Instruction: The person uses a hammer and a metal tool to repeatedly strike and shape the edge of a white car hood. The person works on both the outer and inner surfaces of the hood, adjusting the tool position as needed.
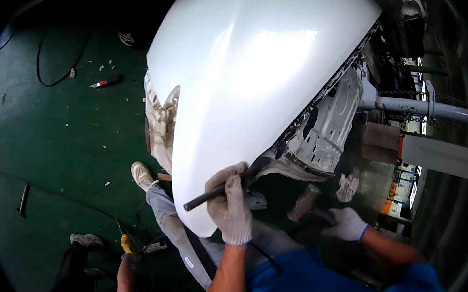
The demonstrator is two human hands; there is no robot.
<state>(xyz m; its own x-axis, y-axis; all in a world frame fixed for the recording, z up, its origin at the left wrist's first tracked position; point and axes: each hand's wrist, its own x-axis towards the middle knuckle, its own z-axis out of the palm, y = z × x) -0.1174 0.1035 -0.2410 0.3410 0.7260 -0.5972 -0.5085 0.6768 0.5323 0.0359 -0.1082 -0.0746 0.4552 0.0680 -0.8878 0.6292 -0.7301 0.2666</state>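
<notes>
A large glossy white car body panel (235,83) fills the middle, with a dark round opening near its top. My left hand (231,205), in a pale knit glove, is closed around a dark metal bar (197,200) over the panel's lower right edge. The bar slants, its near end pointing left over the white surface; its far end is lost against the dark edge of the body. My right hand (347,223), gloved too, grips the handle of a hammer (304,203). The blocky hammer head is off to the right of the left hand, apart from the bar.
Bare inner metal (330,125) shows beyond the panel's right edge. A thick grey pipe (437,110) with chains runs at the right. On the green floor lie a red-and-black knife (105,82) and cables. At lower left another person's hand (128,257) is at a yellow power tool (127,243).
</notes>
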